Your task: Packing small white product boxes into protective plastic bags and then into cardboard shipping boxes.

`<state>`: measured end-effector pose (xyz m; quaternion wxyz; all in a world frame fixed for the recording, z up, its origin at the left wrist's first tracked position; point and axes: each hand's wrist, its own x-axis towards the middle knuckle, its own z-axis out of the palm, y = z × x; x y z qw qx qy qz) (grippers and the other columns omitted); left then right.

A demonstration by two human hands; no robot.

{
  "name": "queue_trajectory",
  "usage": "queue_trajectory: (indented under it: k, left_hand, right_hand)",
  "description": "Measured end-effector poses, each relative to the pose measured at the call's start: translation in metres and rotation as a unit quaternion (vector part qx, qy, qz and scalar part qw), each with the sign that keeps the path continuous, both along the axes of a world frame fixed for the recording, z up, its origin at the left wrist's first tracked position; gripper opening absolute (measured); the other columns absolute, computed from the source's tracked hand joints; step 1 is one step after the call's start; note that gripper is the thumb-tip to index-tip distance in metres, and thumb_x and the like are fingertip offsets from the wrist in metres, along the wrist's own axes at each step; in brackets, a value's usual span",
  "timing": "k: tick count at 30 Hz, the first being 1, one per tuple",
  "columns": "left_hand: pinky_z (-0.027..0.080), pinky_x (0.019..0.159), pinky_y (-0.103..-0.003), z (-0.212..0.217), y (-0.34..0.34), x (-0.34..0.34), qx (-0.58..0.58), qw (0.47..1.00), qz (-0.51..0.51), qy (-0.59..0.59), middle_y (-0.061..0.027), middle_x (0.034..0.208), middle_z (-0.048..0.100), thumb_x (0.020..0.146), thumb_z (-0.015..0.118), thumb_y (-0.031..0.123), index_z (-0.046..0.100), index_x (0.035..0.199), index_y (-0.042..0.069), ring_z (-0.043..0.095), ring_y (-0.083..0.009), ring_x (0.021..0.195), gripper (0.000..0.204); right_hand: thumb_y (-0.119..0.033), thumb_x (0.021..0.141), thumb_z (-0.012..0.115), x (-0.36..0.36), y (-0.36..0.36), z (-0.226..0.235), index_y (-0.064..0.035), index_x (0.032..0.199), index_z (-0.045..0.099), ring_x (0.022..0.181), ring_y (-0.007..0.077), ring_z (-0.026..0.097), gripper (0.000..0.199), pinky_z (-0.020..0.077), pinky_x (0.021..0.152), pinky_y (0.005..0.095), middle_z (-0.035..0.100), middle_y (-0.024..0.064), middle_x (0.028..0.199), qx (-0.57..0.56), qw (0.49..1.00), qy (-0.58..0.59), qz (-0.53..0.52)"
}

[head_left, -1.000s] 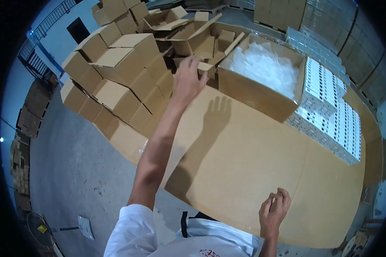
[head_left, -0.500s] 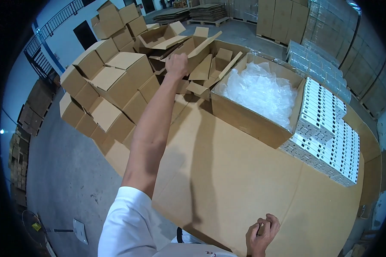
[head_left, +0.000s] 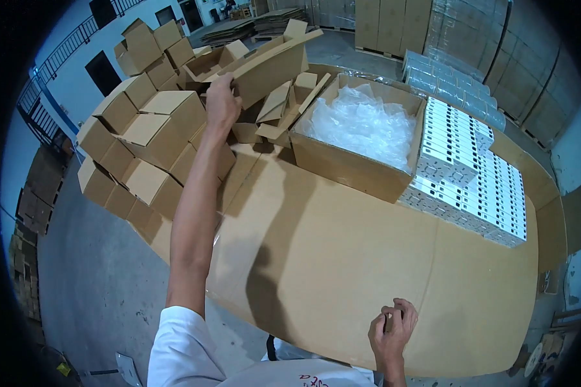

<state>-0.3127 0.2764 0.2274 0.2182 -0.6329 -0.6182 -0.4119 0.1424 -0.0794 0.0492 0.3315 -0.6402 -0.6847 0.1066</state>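
My left hand reaches far out with its fingers closed on the edge of an open cardboard box, whose flaps stick up. The box is tilted above other open cartons at the back of the table. Beside it sits a smaller open carton with raised flaps. My right hand hovers over the near part of the cardboard-covered table. Its fingers are loosely curled, the thumb stands apart, and I see nothing in it.
Stacked open cartons fill the left side. A large box of clear plastic bags stands at the back, next to stacked white slotted pieces. Beyond are wrapped rolls and tall pallet stacks.
My left hand has drawn the cardboard box up and out from among the cartons. The view has shifted a little. My right hand stays curled over the table.
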Motion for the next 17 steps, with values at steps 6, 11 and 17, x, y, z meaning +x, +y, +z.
queue_trajectory:
  k: [6, 11, 17]
  left_hand:
    - [0.052, 0.094, -0.038, -0.013, -0.088, 0.018, 0.024, 0.981, -0.150, -0.122, -0.0188, 0.121, 0.067, 0.082, 0.064, -0.012, 0.066, 0.115, 0.002, 0.065, -0.0325, 0.116, 0.036]
    - [0.046, 0.106, -0.040, -0.048, -0.133, -0.017, -0.073, 0.942, -0.303, -0.123, -0.0148, 0.128, 0.064, 0.084, 0.066, -0.004, 0.062, 0.121, 0.001, 0.057, -0.0289, 0.128, 0.038]
    - [0.040, 0.111, -0.041, -0.064, -0.152, -0.027, -0.215, 0.899, -0.349, -0.153, -0.0149, 0.136, 0.056, 0.084, 0.072, 0.019, 0.066, 0.107, 0.002, 0.052, -0.0278, 0.130, 0.029]
  right_hand:
    - [-0.005, 0.073, 0.062, 0.009, -0.012, 0.009, -0.0047, 0.094, 0.063, 0.112, 0.0362, 0.054, 0.021, 0.0392, 0.097, 0.0497, 0.057, 0.0173, 0.116, -0.005, 1.000, 0.009, -0.002]
    - [-0.005, 0.074, 0.063, 0.005, -0.022, 0.005, -0.0047, 0.097, 0.063, 0.114, 0.0360, 0.052, 0.024, 0.0383, 0.098, 0.0496, 0.057, 0.0172, 0.118, -0.007, 1.000, 0.005, 0.004]
    - [-0.006, 0.074, 0.064, -0.003, -0.032, -0.001, -0.0054, 0.100, 0.062, 0.118, 0.0364, 0.050, 0.026, 0.0372, 0.100, 0.0498, 0.056, 0.0171, 0.121, -0.015, 1.000, -0.001, -0.006]
